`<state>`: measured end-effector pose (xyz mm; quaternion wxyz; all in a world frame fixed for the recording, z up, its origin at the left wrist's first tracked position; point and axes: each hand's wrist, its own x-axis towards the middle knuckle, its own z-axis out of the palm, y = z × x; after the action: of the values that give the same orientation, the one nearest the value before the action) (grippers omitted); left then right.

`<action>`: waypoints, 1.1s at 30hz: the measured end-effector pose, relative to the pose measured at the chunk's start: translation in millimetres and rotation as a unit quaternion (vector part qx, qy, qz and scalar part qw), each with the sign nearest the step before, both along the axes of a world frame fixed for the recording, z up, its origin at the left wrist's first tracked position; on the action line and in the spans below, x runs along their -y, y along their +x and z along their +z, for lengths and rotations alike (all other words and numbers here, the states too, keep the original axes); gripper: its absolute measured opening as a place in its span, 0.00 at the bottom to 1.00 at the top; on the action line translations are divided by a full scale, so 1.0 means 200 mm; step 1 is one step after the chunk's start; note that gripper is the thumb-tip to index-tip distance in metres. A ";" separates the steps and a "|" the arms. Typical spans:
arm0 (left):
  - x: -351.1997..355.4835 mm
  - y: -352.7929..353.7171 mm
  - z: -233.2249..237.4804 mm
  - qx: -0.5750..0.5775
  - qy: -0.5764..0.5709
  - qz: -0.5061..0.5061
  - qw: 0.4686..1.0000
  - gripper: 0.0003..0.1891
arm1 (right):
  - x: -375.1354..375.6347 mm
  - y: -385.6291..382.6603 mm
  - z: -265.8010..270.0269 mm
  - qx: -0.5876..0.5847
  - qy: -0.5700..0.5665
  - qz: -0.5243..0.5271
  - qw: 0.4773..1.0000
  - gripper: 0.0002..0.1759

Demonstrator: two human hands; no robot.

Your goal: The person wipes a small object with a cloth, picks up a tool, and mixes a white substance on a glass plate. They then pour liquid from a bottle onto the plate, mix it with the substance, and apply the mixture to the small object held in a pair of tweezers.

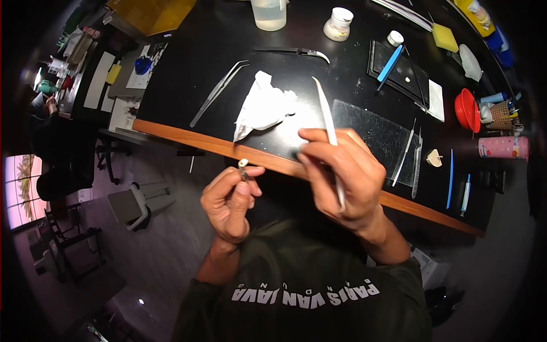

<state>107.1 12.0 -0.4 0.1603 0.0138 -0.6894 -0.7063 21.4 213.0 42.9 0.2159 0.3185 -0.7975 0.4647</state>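
My left hand (227, 200) is in front of the table's wooden edge, its fingers pinching a small dark holder. A tiny cream-coloured piece like a tooth crown (243, 163) sits at the top of that holder. In my right hand (353, 174) is a slim white brush-like tool (327, 114), its pale, tapered tip pointing up and away from me. The tool's tip is apart from the crown. A crumpled white tissue (265, 108) lies on the black tabletop just beyond my hands. Beside my right hand is a glass slab (373, 128).
Curved tweezers (216, 94) and black-handled tweezers (290, 51) lie on the table. At the back stand a cup of liquid (269, 14) and a white-lidded jar (338, 24). Thin metal instruments (404, 157), a red bowl (466, 111) and a pink bottle (503, 147) are on the right.
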 end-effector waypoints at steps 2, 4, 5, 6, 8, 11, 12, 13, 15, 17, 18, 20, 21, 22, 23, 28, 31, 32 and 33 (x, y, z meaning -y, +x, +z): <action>0.04 0.00 0.01 -0.005 0.020 0.038 0.999 0.15 | 0.09 -0.06 0.01 -0.025 0.013 0.005 1.000 0.12; 0.08 -0.01 0.02 -0.006 0.030 0.062 0.998 0.14 | 0.16 -0.12 0.01 -0.020 0.035 0.015 0.999 0.14; 0.10 -0.01 0.02 -0.001 0.032 0.072 0.997 0.14 | 0.20 -0.15 0.01 -0.006 0.037 0.044 0.998 0.16; 0.12 -0.02 0.02 0.005 0.034 0.081 0.996 0.14 | 0.23 -0.16 0.00 0.008 0.039 0.072 0.997 0.17; 0.15 -0.03 0.01 0.026 0.021 0.077 0.996 0.14 | 0.30 -0.18 -0.05 0.027 0.025 0.108 0.994 0.21; 0.16 -0.05 0.02 0.056 -0.019 0.078 0.995 0.13 | 0.32 -0.18 -0.09 0.036 0.026 0.112 0.993 0.23; 0.15 -0.06 0.00 0.034 -0.032 0.079 0.996 0.12 | 0.31 -0.18 -0.10 0.025 0.027 0.102 0.994 0.22; 0.16 -0.07 0.00 0.031 -0.044 0.073 0.996 0.12 | 0.28 -0.17 -0.11 0.015 0.028 0.093 0.995 0.21; 0.15 -0.07 0.02 0.043 -0.035 0.054 0.997 0.11 | 0.23 -0.15 -0.11 0.008 0.027 0.079 0.996 0.17; 0.14 -0.10 0.00 0.003 -0.066 0.045 0.997 0.09 | 0.18 -0.13 -0.13 0.013 0.039 0.063 0.997 0.15; 0.14 -0.10 -0.01 -0.007 -0.074 0.038 0.996 0.08 | 0.16 -0.11 -0.13 0.022 0.046 0.054 0.997 0.15; 0.13 -0.11 -0.02 0.004 -0.070 0.033 0.997 0.08 | 0.13 -0.09 -0.13 0.031 0.048 0.051 0.997 0.15; 0.12 -0.12 -0.02 0.009 -0.068 0.030 0.997 0.08 | 0.12 -0.09 -0.12 0.035 0.049 0.048 0.997 0.15; 0.11 -0.12 -0.02 0.012 -0.073 0.030 0.997 0.08 | 0.12 -0.08 -0.12 0.043 0.045 0.047 0.997 0.15; 0.11 -0.13 -0.01 0.015 -0.079 0.029 0.996 0.08 | 0.12 -0.08 -0.13 0.051 0.040 0.046 0.997 0.15; 0.10 -0.14 0.05 0.031 -0.129 0.010 0.991 0.09 | 0.09 -0.07 -0.12 0.063 0.007 0.040 0.997 0.13; 0.10 -0.17 0.03 -0.005 -0.135 0.029 0.990 0.09 | 0.08 -0.06 -0.10 0.040 -0.053 -0.008 0.998 0.12; 0.11 -0.18 0.04 0.001 -0.150 0.027 0.988 0.10 | 0.10 -0.07 -0.11 0.045 -0.058 -0.049 0.996 0.12; 0.12 -0.18 0.05 0.006 -0.165 0.025 0.986 0.10 | 0.12 -0.08 -0.09 0.032 -0.040 -0.069 0.996 0.12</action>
<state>70.5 -12.0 9.0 0.1741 0.0087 -0.7965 -0.5789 5.1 189.8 24.3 0.2346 0.2390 -0.8050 0.4897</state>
